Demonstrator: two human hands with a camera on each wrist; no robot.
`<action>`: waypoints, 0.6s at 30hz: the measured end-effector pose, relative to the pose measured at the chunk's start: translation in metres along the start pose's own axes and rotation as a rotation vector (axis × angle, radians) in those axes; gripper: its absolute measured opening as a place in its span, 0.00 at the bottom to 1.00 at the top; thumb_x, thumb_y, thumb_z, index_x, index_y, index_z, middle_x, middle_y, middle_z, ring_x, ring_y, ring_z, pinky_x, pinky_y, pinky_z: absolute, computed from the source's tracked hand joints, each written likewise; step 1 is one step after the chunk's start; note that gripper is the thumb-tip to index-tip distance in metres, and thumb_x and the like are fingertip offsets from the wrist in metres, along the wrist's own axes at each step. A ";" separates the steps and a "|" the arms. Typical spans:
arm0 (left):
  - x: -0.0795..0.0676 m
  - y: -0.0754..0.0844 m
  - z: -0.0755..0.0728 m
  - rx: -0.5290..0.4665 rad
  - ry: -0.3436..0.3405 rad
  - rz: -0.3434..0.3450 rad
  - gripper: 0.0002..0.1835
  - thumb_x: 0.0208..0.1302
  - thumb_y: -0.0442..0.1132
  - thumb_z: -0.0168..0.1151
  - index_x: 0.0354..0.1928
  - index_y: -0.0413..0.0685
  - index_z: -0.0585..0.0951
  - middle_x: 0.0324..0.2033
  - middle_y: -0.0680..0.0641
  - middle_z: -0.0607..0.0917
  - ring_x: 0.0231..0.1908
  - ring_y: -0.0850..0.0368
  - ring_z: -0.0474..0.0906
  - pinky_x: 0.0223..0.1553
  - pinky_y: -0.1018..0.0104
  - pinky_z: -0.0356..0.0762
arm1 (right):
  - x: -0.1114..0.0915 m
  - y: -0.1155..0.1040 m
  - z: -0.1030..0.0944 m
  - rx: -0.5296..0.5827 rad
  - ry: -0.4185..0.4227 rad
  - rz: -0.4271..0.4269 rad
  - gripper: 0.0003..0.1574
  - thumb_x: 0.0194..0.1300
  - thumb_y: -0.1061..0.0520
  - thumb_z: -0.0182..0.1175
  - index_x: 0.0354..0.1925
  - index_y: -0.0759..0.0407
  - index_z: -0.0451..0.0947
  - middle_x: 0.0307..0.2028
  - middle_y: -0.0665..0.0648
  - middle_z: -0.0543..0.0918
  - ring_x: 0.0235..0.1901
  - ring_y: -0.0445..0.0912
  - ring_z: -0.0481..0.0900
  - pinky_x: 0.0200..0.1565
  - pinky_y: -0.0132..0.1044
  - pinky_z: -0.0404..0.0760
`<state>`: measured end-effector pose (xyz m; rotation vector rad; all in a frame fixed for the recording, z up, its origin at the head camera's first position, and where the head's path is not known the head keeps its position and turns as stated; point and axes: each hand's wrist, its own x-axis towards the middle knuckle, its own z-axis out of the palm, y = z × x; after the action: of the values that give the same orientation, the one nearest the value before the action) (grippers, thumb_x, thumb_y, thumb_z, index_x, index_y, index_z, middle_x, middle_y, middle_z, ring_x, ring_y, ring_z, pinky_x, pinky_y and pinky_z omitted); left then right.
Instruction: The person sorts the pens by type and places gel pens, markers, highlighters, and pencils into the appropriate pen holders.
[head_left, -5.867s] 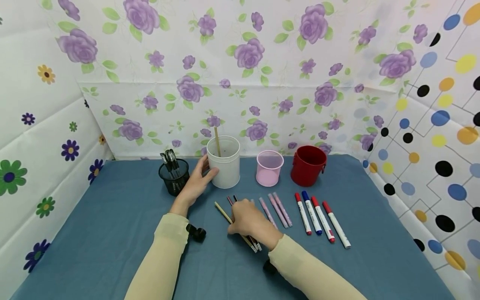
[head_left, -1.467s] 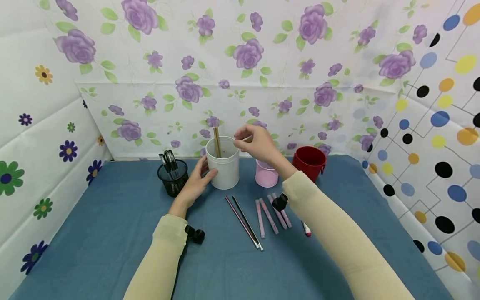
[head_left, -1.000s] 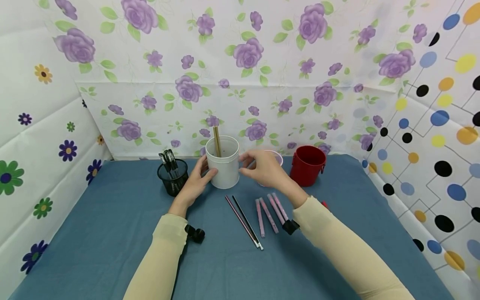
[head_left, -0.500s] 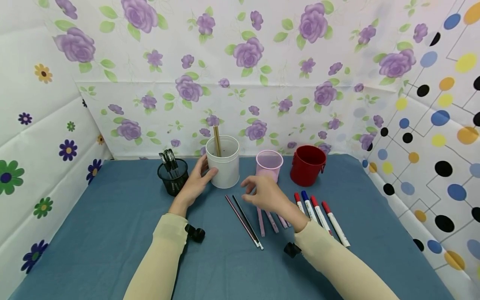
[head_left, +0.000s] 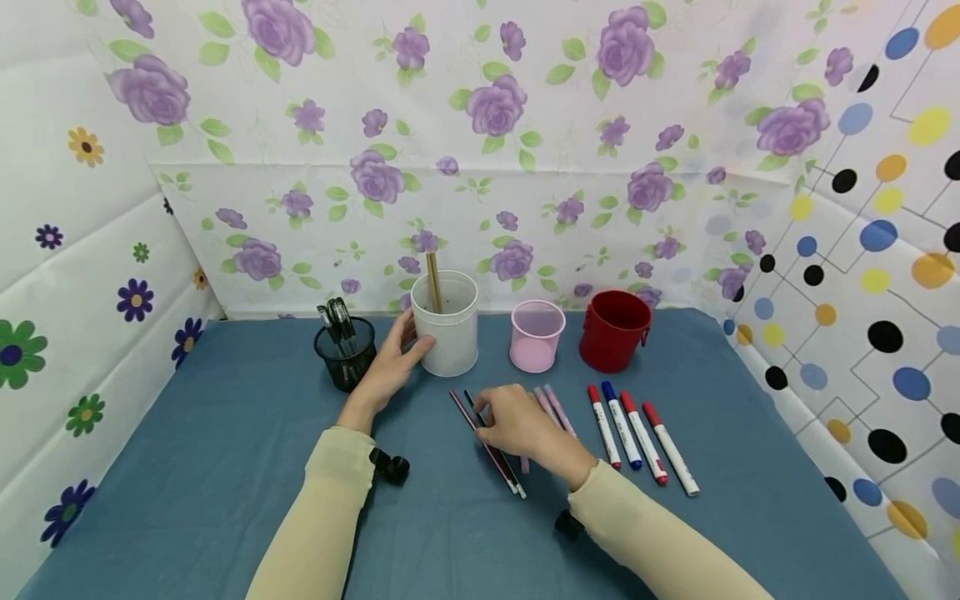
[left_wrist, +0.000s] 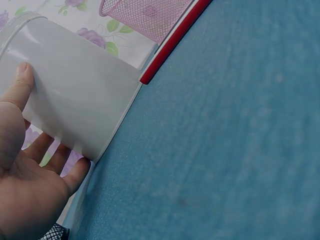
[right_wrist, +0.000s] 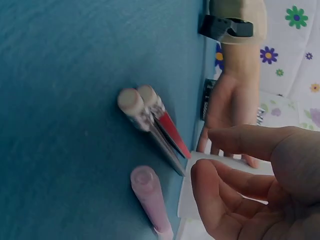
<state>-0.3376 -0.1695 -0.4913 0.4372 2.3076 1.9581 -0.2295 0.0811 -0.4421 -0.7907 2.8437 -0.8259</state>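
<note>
My left hand (head_left: 386, 367) holds the side of the white cup (head_left: 453, 342), thumb on the near side and fingers behind it, as the left wrist view shows the cup wall (left_wrist: 82, 82) between them. Two yellowish pencils (head_left: 434, 283) stand in that cup, leaning left. Over the table, my right hand (head_left: 517, 421) hovers at a red pencil (head_left: 460, 406) and a black pencil (head_left: 511, 474) lying side by side. In the right wrist view its thumb and forefinger are apart with nothing between them, near the pencils' white ends (right_wrist: 132, 102).
Several pink pens (head_left: 558, 408) lie partly hidden beside the right hand. Farther right are several markers (head_left: 622, 425) with red or blue caps. A pink mesh cup (head_left: 536, 337) and a red bucket (head_left: 615, 333) stand behind. Left stands a black mesh cup (head_left: 347, 362) holding black pens.
A yellowish pencil that lay under my right hand now stands in the white cup with the first. The right hand has come back down from the cup to the pencils; the left stays put.
</note>
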 end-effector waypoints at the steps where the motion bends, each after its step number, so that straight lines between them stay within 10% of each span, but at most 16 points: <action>1: 0.000 0.000 0.000 0.002 0.001 0.001 0.42 0.81 0.54 0.58 0.87 0.65 0.48 0.83 0.46 0.55 0.82 0.42 0.50 0.78 0.36 0.57 | 0.000 0.000 0.001 -0.008 -0.003 0.008 0.16 0.65 0.61 0.75 0.49 0.64 0.87 0.23 0.49 0.80 0.22 0.41 0.77 0.32 0.42 0.82; 18: 0.000 0.002 -0.001 0.000 -0.003 0.006 0.42 0.81 0.55 0.58 0.87 0.65 0.48 0.83 0.45 0.56 0.82 0.42 0.51 0.78 0.36 0.58 | 0.005 -0.011 0.018 -0.187 -0.017 0.066 0.11 0.59 0.62 0.78 0.41 0.62 0.89 0.28 0.53 0.85 0.27 0.45 0.81 0.35 0.41 0.85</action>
<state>-0.3371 -0.1700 -0.4895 0.4467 2.3077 1.9585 -0.2245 0.0621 -0.4510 -0.7146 2.9457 -0.5483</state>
